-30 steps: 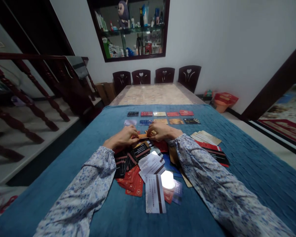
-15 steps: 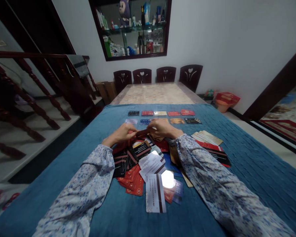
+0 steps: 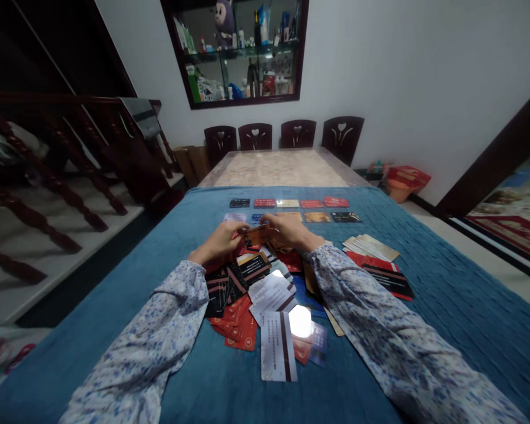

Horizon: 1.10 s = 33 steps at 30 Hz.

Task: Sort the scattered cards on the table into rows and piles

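Observation:
Between my two hands is an orange-gold card (image 3: 257, 236), raised above the heap and tilted so that its face shows. My left hand (image 3: 223, 240) pinches its left end, and my right hand (image 3: 289, 231) grips its right end with the fingers curled over the top. Whether it is one card or a few together I cannot tell. Below lie loose cards in a heap: black cards (image 3: 218, 288), red cards (image 3: 238, 324), silver-white cards (image 3: 271, 294) and a blue one (image 3: 304, 297). A single white card (image 3: 277, 346) with a dark stripe lies nearest me.
Two rows of cards lie beyond my hands, among them a red card (image 3: 335, 201) and a black card (image 3: 346, 217). At right, gold cards (image 3: 373, 246) and black-striped cards (image 3: 388, 280) overlap. A blue cloth (image 3: 446, 330) covers the near table; chairs (image 3: 298, 134) stand behind.
The card between my hands has tipped up, so its orange-gold face now shows instead of its edge. My hands have shifted only slightly; the heap looks the same.

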Available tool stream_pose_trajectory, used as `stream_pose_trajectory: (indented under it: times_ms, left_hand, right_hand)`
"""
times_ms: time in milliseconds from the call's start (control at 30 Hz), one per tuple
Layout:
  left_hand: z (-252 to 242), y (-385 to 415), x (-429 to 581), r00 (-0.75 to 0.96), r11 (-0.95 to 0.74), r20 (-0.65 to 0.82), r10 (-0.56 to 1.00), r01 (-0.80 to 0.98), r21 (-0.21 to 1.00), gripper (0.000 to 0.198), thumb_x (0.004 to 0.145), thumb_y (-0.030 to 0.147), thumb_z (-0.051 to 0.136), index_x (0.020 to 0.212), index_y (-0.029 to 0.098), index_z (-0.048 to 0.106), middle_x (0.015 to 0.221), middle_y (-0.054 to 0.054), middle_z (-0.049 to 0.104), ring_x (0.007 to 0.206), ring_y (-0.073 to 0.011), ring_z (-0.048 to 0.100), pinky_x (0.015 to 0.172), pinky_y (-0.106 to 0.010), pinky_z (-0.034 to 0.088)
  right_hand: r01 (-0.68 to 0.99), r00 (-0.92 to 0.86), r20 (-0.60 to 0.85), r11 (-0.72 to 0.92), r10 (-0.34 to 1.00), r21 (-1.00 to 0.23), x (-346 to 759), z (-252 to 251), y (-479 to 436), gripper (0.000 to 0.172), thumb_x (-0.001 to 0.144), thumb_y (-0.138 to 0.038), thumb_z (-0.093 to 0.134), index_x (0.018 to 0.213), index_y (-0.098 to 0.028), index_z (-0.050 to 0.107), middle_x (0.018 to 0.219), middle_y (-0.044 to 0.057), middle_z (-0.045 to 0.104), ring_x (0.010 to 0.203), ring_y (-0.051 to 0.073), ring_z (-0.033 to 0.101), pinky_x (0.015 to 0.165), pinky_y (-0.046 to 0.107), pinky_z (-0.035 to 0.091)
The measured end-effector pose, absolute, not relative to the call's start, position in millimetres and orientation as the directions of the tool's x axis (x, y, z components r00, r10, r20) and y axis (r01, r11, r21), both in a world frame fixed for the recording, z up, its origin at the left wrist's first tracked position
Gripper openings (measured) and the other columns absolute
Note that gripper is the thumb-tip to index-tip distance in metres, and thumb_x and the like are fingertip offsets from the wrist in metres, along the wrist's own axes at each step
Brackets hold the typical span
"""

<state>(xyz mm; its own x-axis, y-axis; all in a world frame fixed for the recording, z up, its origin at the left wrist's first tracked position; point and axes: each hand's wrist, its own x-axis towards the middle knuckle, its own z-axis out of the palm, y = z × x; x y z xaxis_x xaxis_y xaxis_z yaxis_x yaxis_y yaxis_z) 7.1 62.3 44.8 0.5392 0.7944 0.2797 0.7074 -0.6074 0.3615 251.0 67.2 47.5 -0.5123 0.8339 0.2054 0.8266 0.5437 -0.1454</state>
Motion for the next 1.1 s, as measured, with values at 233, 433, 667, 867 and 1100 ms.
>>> stream_pose_trajectory:
  times_ms: [233, 433, 667, 867, 1100]
  left_hand:
    - [40.7, 59.6, 8.8, 0.523, -0.606, 0.308, 0.794, 0.716, 0.346, 0.025, 0.090, 0.021, 0.052, 0.107, 0.017, 0.070, 0.107, -0.009, 0.076, 0.098, -0.0232, 0.069, 0.095, -0.037, 0.055]
    - [34.0, 63.8, 7.3, 0.530, -0.597, 0.280, 0.800, 0.746, 0.294, 0.029, 0.086, 0.020, 0.054, 0.111, 0.018, 0.069, 0.106, -0.009, 0.076, 0.095, -0.0233, 0.069, 0.091, -0.036, 0.054]
    - [32.8, 62.5, 9.6, 0.513, -0.559, 0.226, 0.828, 0.790, 0.252, 0.029, 0.084, 0.018, 0.055, 0.111, 0.018, 0.068, 0.104, -0.010, 0.075, 0.094, -0.0249, 0.069, 0.087, -0.036, 0.051]
    - [32.7, 60.2, 11.9, 0.475, -0.522, 0.225, 0.851, 0.817, 0.247, 0.023, 0.086, 0.020, 0.057, 0.106, 0.018, 0.067, 0.097, -0.008, 0.074, 0.085, -0.0222, 0.066, 0.079, -0.033, 0.049]
    - [32.7, 60.0, 9.7, 0.498, -0.527, 0.174, 0.850, 0.811, 0.254, 0.023, 0.086, 0.033, 0.062, 0.101, 0.017, 0.068, 0.095, -0.007, 0.072, 0.085, -0.0234, 0.064, 0.080, -0.035, 0.047]
  right_hand:
    - [0.843, -0.506, 0.184, 0.528, 0.842, -0.098, 247.5, 47.7, 63.0, 0.038, 0.099, -0.030, 0.054, 0.135, -0.024, 0.060, 0.117, 0.012, 0.073, 0.095, 0.024, 0.065, 0.071, 0.029, 0.035]
    - [0.791, -0.585, 0.175, 0.604, 0.792, -0.091, 249.5, 43.5, 65.3, 0.052, 0.087, -0.025, 0.067, 0.138, -0.020, 0.057, 0.123, 0.013, 0.071, 0.107, 0.027, 0.065, 0.079, 0.030, 0.040]
    - [0.777, -0.606, 0.146, 0.622, 0.782, -0.102, 249.9, 41.6, 65.8, 0.052, 0.091, -0.031, 0.064, 0.141, -0.019, 0.057, 0.129, 0.017, 0.068, 0.115, 0.030, 0.063, 0.088, 0.035, 0.045]
    - [0.800, -0.588, 0.115, 0.597, 0.800, -0.061, 246.1, 48.1, 60.3, 0.050, 0.094, -0.034, 0.063, 0.140, -0.017, 0.059, 0.128, 0.018, 0.067, 0.116, 0.030, 0.062, 0.088, 0.035, 0.045]
    - [0.806, -0.587, 0.096, 0.591, 0.804, -0.027, 245.1, 49.4, 57.3, 0.040, 0.095, -0.032, 0.061, 0.132, -0.016, 0.064, 0.123, 0.017, 0.068, 0.114, 0.029, 0.060, 0.087, 0.035, 0.045]
